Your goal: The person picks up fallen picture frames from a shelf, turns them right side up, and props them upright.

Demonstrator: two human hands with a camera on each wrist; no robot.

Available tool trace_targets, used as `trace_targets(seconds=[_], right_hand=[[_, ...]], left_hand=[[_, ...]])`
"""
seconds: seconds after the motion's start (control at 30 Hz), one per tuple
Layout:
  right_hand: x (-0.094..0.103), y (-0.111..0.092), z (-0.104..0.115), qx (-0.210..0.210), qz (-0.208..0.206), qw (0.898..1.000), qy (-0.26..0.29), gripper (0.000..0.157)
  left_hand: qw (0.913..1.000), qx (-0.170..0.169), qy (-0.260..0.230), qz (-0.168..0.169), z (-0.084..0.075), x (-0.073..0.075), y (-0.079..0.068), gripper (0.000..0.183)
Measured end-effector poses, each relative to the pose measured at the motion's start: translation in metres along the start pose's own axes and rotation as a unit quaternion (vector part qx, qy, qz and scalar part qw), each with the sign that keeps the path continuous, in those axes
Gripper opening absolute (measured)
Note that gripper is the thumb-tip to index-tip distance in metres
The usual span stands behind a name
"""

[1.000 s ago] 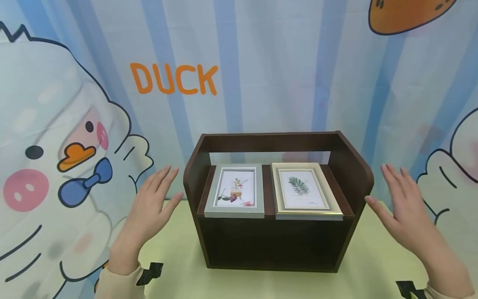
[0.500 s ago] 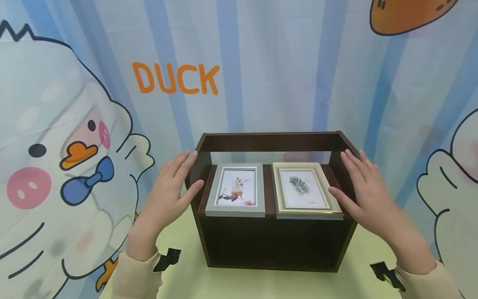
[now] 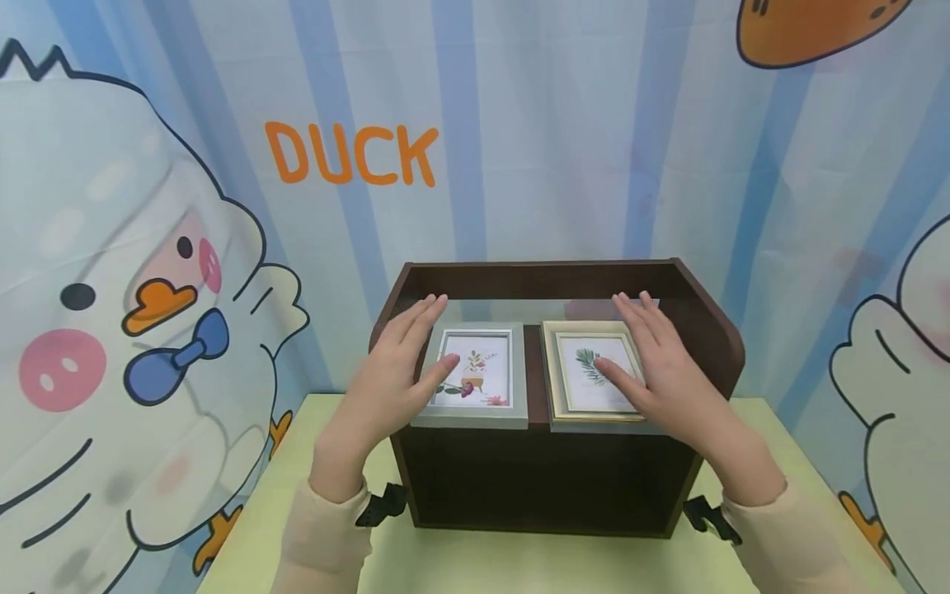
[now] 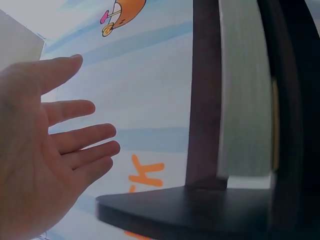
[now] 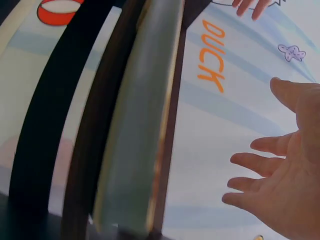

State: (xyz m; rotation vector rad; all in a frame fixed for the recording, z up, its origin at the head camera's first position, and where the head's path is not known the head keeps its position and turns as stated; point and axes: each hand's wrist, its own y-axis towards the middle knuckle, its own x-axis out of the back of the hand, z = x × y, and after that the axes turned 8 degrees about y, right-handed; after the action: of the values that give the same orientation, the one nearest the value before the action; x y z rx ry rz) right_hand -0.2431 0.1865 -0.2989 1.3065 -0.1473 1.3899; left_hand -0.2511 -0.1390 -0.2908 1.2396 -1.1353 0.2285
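1. Centre of the frame: the silver frame (image 3: 484, 375) and gold frame (image 3: 575, 392) lie side by side on the shelf (image 3: 542, 280), long axes running up the picture.
2. The left hand (image 3: 386, 384) is nearer silver, the right hand (image 3: 671, 384) nearer gold; wrist views show gaps.
3. Both hands' fingers are straight, slightly spread, thumbs apart, holding nothing.
4. Shelf walls flank the pair, likely hindering sideways reach; the table (image 3: 519, 569) fills lower centre, the curtain (image 3: 549, 148) above.

A blue-striped backdrop (image 3: 557, 165) is hung across the head view, with orange "DUCK" lettering (image 3: 346, 161) printed at upper left. A white cartoon duck (image 3: 119, 289) is shown at far left, an orange shape (image 3: 820, 31) at upper right; a yellow-green tabletop (image 3: 534, 569) is seen at the bottom.
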Motion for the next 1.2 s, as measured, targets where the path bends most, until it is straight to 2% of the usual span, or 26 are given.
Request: trace_targets(seconds=[0.13, 0.23, 0.5, 0.7, 0.9, 1.03, 1.13, 1.2], right_hand=[[-0.016, 0.010, 0.003, -0.012, 0.014, 1.000, 0.007, 0.076], [-0.027, 0.018, 0.008, -0.019, 0.023, 0.999, 0.021, 0.075], [-0.055, 0.032, 0.022, -0.043, 0.039, 0.995, 0.081, 0.065], [-0.071, 0.042, 0.032, -0.100, 0.050, 0.988, 0.105, 0.057], [-0.081, 0.052, 0.037, -0.154, 0.104, 0.978, 0.093, 0.061], [-0.087, 0.056, 0.040, -0.164, 0.135, 0.974, 0.079, 0.051], [-0.090, 0.059, 0.043, -0.167, 0.144, 0.972, 0.078, 0.035], [-0.091, 0.059, 0.044, -0.174, 0.145, 0.971, 0.080, 0.032]], left_hand=[[0.9991, 0.018, -0.032, 0.019, -0.004, -0.014, 0.001, 0.065], [0.9976, 0.044, -0.043, 0.033, -0.004, -0.023, 0.001, 0.065], [0.9920, 0.110, -0.036, 0.049, -0.004, -0.036, -0.002, 0.065], [0.9813, 0.173, -0.031, 0.079, -0.005, -0.041, -0.003, 0.065], [0.9693, 0.224, -0.037, 0.095, -0.004, -0.044, -0.004, 0.063], [0.9599, 0.254, -0.041, 0.110, -0.005, -0.049, -0.003, 0.062], [0.9579, 0.261, -0.038, 0.113, -0.004, -0.053, -0.003, 0.060], [0.9570, 0.266, -0.035, 0.109, -0.004, -0.055, -0.002, 0.059]])
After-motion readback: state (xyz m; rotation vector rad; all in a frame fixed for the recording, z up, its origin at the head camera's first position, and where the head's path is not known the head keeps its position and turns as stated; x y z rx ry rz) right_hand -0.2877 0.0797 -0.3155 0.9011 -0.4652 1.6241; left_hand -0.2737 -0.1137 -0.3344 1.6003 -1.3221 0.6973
